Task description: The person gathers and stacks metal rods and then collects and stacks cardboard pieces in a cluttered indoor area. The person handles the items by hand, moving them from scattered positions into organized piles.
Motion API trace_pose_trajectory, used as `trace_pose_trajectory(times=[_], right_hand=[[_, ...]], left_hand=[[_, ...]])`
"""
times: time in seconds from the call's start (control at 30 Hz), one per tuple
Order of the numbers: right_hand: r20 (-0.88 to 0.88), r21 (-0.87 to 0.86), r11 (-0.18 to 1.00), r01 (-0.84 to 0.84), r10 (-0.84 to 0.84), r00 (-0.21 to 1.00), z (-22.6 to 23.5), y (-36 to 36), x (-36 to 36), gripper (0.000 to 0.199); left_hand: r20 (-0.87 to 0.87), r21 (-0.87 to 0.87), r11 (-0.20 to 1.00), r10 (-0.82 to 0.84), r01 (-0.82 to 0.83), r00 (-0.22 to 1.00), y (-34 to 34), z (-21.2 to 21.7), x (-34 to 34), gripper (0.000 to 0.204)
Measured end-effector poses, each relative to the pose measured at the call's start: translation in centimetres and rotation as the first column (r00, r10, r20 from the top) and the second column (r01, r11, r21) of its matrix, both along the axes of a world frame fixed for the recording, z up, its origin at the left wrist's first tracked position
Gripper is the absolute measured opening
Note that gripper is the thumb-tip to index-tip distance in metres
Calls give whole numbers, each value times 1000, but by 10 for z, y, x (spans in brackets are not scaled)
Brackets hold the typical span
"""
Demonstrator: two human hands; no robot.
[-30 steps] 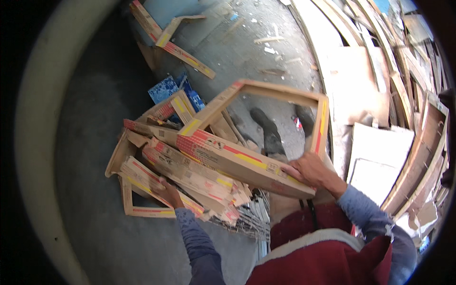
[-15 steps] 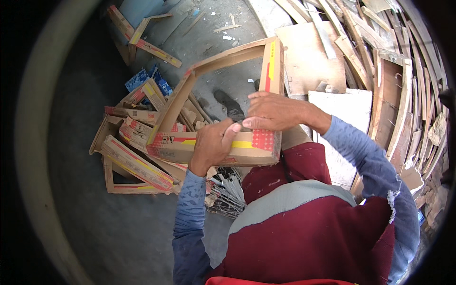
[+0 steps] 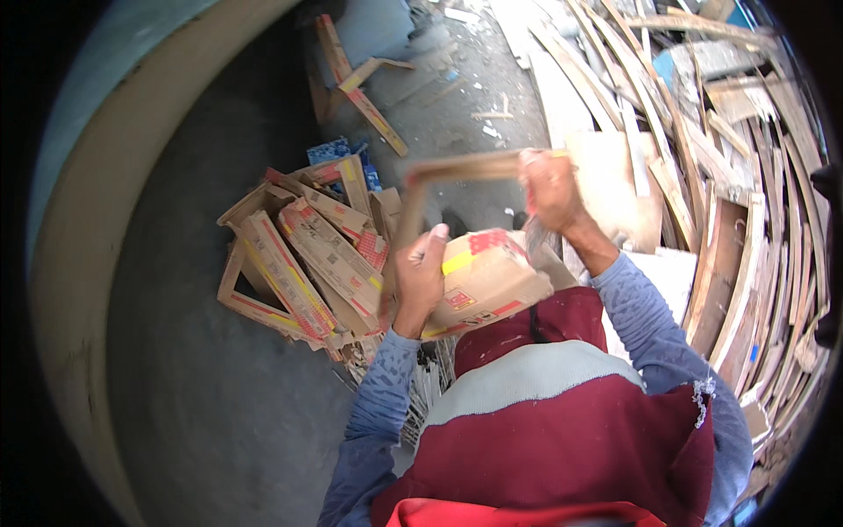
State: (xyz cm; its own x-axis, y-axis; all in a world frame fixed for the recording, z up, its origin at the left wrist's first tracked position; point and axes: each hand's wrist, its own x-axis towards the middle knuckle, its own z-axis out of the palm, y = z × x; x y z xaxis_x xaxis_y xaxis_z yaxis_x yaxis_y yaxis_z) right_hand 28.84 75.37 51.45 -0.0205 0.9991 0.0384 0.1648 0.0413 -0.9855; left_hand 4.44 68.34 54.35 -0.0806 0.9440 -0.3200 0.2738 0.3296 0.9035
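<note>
I hold a brown cardboard frame [image 3: 496,279] with red and yellow printed bands, above my lap. My left hand [image 3: 420,274] is closed round its near left part, thumb up. My right hand [image 3: 553,195] is closed in a fist on the frame's right side, higher up and farther off. Between my hands the near right corner looks torn and bent out of shape. The frame's far side is smeared by motion. Beyond my left forearm lies a heap of similar cardboard frame pieces [image 3: 325,255].
Thin pale strips [image 3: 427,386] lie in a bundle beside my left forearm. Bright blue packaging [image 3: 327,151] pokes out behind the heap. More cardboard strips [image 3: 378,121] lean farther off. Wooden slats [image 3: 702,220] and a plywood sheet [image 3: 615,193] crowd the right side.
My right hand has pulled up and away from my left hand, and the frame's near right corner has torn and twisted. The view has shifted to the left.
</note>
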Motion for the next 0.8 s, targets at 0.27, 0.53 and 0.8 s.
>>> trace_pose_trajectory(times=[0.27, 0.53, 0.8], right_hand=[[186, -90, 882, 463, -442, 878, -37, 66, 76, 68], [-99, -297, 801, 520, -567, 818, -64, 107, 130, 46], [-267, 68, 923, -379, 383, 884, 43, -12, 15, 86]], left_hand=[[30, -8, 958, 286, -286, 958, -20, 25, -33, 39], [637, -42, 945, 276, -325, 720, -6, 60, -86, 32], [588, -45, 973, 210, -228, 781, 92, 84, 22, 55]])
